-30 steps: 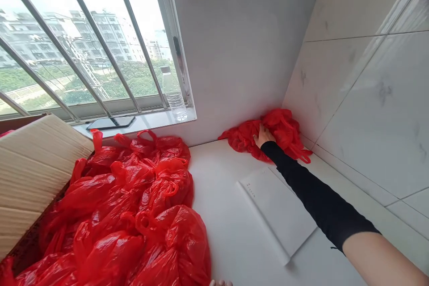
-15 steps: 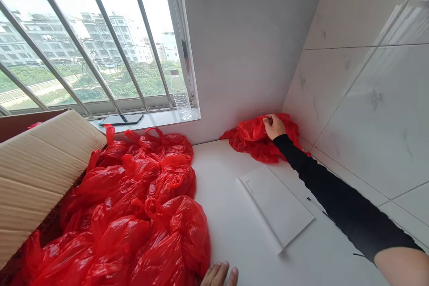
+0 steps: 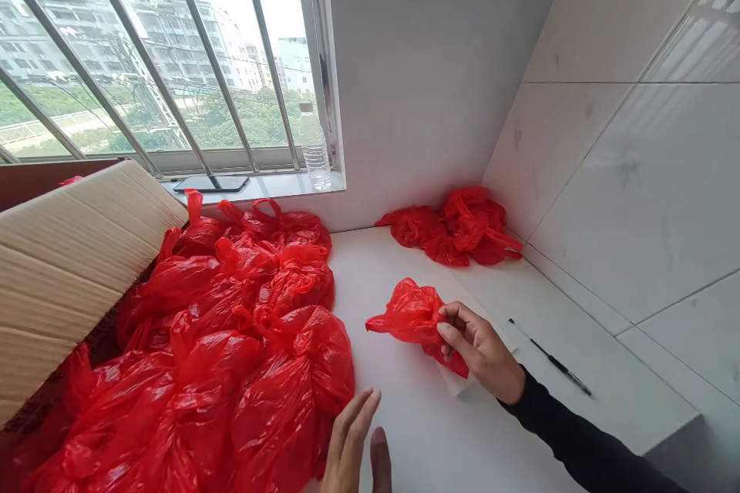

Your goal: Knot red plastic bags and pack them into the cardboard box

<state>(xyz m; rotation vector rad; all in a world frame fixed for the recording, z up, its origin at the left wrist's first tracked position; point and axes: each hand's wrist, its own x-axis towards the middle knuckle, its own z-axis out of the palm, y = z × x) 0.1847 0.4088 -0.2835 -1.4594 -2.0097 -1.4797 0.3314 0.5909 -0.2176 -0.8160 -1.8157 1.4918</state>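
Observation:
My right hand [image 3: 477, 347] pinches a crumpled red plastic bag [image 3: 412, 312] between thumb and fingers, above the white tabletop [image 3: 385, 262]. Beneath that bag lies a white sheet or booklet [image 3: 456, 384], mostly covered by bag and hand. At the bottom edge my left hand [image 3: 352, 443] is held with fingers stretched and thumb apart, holding nothing. It is close to the filled, knotted red bags [image 3: 289, 393] massed on the left. In the far corner sits a loose heap of red plastic bags [image 3: 471, 223].
A cardboard box [image 3: 75, 239] with a raised flap stands at the left. On the windowsill [image 3: 277, 186] are a dark phone [image 3: 213, 183] and a clear bottle [image 3: 315, 150]. A black pen [image 3: 552, 358] lies right of my right hand. Tiled wall [image 3: 607, 169] bounds the right side.
My right hand has come back from the corner heap toward me, bringing one red bag with it. My left hand has risen further into view. The pen is now uncovered.

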